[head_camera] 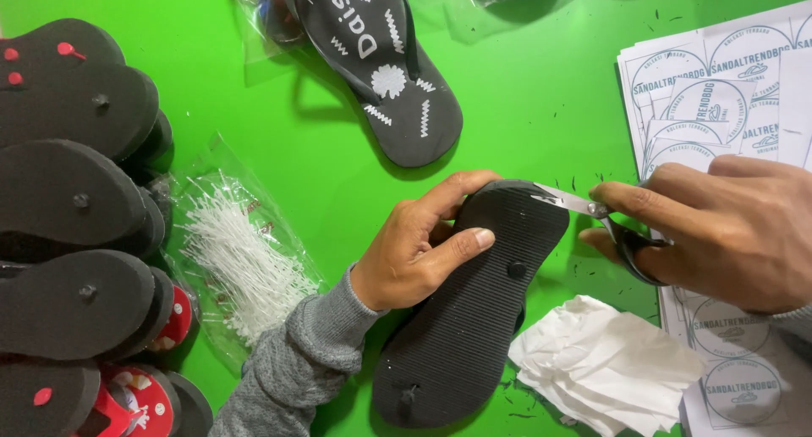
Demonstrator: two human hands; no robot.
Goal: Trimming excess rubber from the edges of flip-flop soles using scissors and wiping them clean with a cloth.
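Note:
My left hand (419, 247) grips a black flip-flop (474, 318) held sole-up over the green table (254, 107), thumb across the ribbed sole and fingers round its edge. My right hand (727, 234) holds a pair of scissors (592, 213) with black handles. The scissor blades touch the sandal's rim at its upper right end. Small black trimmings lie scattered on the green surface around the sandal.
Black sandals (72, 225) are stacked sole-up along the left edge. A clear bag of white plastic tag pins (241, 259) lies beside them. Another black sandal with white flower print (381, 65) lies at the top. Printed label sheets (719, 90) and crumpled white paper (605, 365) sit at right.

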